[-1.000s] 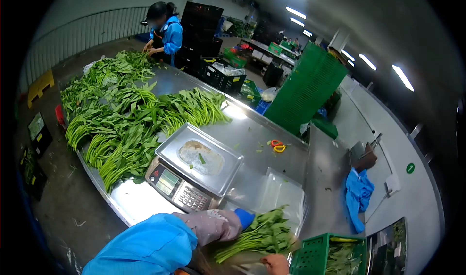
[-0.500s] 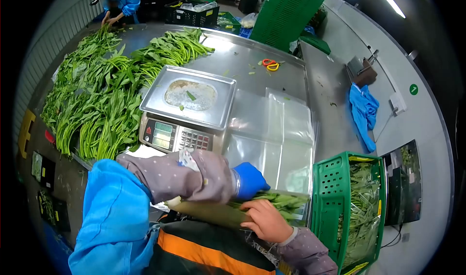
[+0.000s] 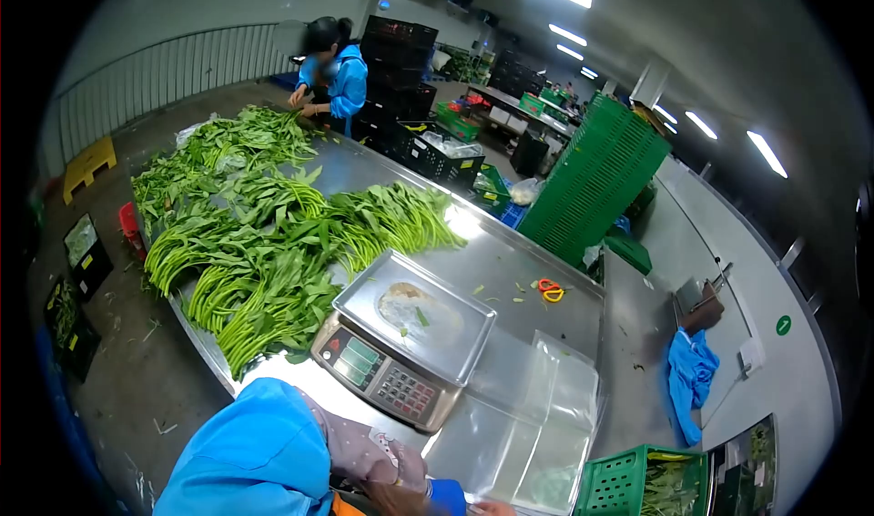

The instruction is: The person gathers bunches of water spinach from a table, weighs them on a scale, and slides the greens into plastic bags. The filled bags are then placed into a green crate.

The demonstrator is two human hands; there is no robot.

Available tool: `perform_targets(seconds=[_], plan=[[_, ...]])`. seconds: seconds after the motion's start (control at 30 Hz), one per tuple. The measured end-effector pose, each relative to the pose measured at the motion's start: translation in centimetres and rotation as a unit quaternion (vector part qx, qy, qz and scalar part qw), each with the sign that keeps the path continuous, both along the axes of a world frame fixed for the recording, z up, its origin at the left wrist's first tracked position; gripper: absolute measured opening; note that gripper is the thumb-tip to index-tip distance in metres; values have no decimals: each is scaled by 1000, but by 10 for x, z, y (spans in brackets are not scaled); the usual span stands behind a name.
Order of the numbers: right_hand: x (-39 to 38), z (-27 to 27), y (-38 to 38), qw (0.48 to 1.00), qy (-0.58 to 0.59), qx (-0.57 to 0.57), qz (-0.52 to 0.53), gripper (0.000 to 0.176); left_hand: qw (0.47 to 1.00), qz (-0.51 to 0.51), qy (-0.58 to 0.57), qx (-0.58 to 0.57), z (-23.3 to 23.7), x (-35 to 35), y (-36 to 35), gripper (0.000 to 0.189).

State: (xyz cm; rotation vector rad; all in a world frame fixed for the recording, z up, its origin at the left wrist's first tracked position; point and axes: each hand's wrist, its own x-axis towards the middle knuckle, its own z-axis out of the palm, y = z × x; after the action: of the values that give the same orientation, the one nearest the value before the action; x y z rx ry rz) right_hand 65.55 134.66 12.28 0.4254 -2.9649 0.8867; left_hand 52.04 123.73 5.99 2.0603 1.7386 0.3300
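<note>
At the bottom edge of the head view, my left hand [image 3: 446, 495] in a blue glove is mostly cut off, its fingers out of sight. Just right of it, only a sliver of my bare right hand [image 3: 492, 509] shows. Both are below the clear plastic bags [image 3: 546, 425] lying on the steel table [image 3: 510, 261]. A scale [image 3: 387, 375] with a metal tray [image 3: 455, 329] stands left of the bags, a leaf on its tray. Long-stemmed leafy greens [image 3: 264, 243] are heaped to the left of the scale.
Orange-handled scissors [image 3: 551, 290] lie near the table's far right edge. A green crate [image 3: 614, 484] with bagged greens stands at the lower right. A blue garment [image 3: 692, 379] hangs by the wall. Across the table, a person [image 3: 346, 83] in blue handles greens. Green crates [image 3: 596, 174] are stacked behind.
The view has tilted up and turned, so the table sits lower and more of the room shows. Both my hands have slipped mostly out of the bottom edge, and the greens under them are hidden.
</note>
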Motion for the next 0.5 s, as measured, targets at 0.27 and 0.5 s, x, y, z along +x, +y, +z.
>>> perform_targets(seconds=[0.27,0.5], plan=[[-22,-49,50,851,-450,-269,23,105,979,-131,-141,-63,2,-39,34,37],[134,-100,67,792,-294,-451,-289,93,903,373,-82,197,-24,-104,33,47]])
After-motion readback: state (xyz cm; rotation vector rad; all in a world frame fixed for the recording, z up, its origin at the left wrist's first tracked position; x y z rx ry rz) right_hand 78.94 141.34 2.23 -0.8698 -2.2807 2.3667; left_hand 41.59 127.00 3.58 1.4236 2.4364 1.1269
